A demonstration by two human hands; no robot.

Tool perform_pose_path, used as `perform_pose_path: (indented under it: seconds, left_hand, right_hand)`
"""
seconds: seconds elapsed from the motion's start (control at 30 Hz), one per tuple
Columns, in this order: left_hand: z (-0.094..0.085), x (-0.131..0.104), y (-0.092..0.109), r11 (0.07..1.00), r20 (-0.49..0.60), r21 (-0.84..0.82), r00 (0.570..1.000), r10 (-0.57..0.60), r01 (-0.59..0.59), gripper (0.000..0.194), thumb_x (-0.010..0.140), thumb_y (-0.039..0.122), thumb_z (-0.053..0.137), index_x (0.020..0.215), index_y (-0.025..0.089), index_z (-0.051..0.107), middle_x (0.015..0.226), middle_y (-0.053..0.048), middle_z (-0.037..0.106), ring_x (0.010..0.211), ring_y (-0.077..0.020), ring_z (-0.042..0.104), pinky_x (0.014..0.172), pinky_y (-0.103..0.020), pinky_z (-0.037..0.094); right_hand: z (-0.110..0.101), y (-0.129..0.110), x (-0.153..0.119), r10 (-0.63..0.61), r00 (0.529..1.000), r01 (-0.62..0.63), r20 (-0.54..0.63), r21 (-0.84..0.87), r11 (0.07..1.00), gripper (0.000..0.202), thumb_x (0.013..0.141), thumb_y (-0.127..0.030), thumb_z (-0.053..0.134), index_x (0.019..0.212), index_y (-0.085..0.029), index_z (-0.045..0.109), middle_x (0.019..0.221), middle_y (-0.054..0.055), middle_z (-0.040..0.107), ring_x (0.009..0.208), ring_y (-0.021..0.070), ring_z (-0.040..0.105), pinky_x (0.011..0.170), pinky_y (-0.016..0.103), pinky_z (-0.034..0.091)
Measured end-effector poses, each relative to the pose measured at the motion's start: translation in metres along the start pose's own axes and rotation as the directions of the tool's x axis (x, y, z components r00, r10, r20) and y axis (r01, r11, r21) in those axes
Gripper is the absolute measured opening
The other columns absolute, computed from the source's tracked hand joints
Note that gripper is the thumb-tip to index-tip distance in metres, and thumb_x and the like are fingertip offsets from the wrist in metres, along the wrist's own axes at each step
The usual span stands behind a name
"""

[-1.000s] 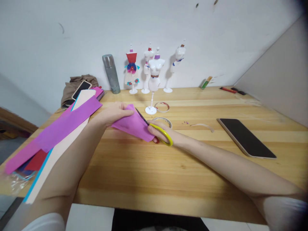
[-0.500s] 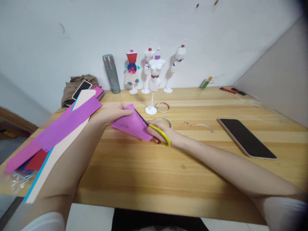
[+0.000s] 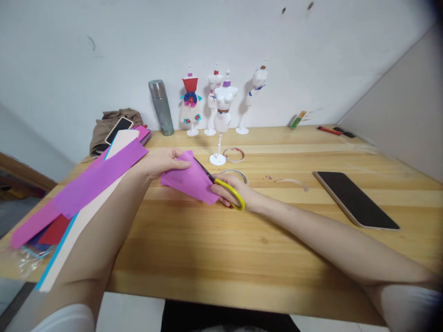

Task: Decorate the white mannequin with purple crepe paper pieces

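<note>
My left hand (image 3: 166, 162) pinches the upper left part of a purple-pink sheet (image 3: 188, 180), thumb on top. The sheet looks like thin felt or crepe paper; which one I cannot tell. In my right hand (image 3: 231, 184) is a pair of scissors (image 3: 231, 191) with yellow handles. Their dark blades lie along the sheet's right edge, pointing up and left toward my left fingers. Part of the lower handle and the fingers in it are hidden. Just beyond the hands stands a small white mannequin (image 3: 223, 122) with a purple neck band and a brown waist band.
Strips of purple sheet (image 3: 100, 177) and cream sheet (image 3: 124, 138) lie by my left forearm. Behind are a dressed mannequin (image 3: 190, 101), other mannequins, and a flask (image 3: 161, 108). Tape rolls (image 3: 233, 155) sit mid-table. A phone (image 3: 355, 200) lies right, a glue stick (image 3: 297, 120) at the wall.
Almost nothing differs. The whole view has shifted very slightly, while both hands, the sheet and the scissors keep nearly the same places.
</note>
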State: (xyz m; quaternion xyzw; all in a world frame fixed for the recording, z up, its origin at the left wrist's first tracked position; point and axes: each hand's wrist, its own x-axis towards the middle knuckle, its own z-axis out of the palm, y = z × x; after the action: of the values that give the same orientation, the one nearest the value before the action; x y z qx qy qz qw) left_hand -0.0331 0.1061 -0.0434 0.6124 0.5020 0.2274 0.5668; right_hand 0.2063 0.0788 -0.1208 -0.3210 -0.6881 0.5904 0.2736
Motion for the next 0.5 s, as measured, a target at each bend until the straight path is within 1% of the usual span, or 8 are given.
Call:
perform_pose_path:
  seconds: [0.13, 0.37, 0.5]
  left_hand:
    - [-0.0020, 0.0011, -0.0021, 1.000, 0.011, -0.019, 1.000, 0.011, -0.011, 0.028, 0.073, 0.036, 0.080, 0.089, 0.014, 0.075, 0.083, -0.006, 0.075, 0.071, -0.0160, 0.068, 0.073, -0.029, 0.052]
    - [-0.0027, 0.0033, -0.0044, 1.000, -0.016, -0.014, 1.000, 0.018, -0.019, 0.026, 0.073, 0.035, 0.081, 0.086, 0.014, 0.076, 0.081, -0.005, 0.075, 0.069, -0.0158, 0.067, 0.069, -0.028, 0.052]
    - [-0.0039, 0.0059, -0.0070, 0.999, -0.012, -0.045, 1.000, 0.022, -0.022, 0.026, 0.070, 0.035, 0.082, 0.085, 0.014, 0.076, 0.084, -0.006, 0.077, 0.071, -0.0168, 0.068, 0.069, -0.028, 0.053]
  right_hand:
    - [-0.0004, -0.0009, -0.0003, 0.016, 1.000, -0.016, 0.001, -0.015, 1.000, 0.040, 0.083, -0.056, 0.067, 0.077, -0.023, 0.044, 0.050, -0.006, 0.044, 0.038, 0.0096, 0.038, 0.038, 0.025, 0.026]
    - [0.0008, -0.0073, -0.0017, 0.016, 1.000, -0.016, -0.007, -0.008, 1.000, 0.053, 0.082, -0.069, 0.064, 0.073, -0.023, 0.040, 0.051, -0.006, 0.044, 0.039, 0.0078, 0.037, 0.038, 0.023, 0.027]
    - [-0.0009, -0.0070, -0.0025, -0.040, 0.999, 0.040, 0.003, -0.037, 0.999, 0.053, 0.085, -0.072, 0.058, 0.076, -0.022, 0.041, 0.053, -0.007, 0.043, 0.040, 0.0078, 0.039, 0.037, 0.022, 0.029]
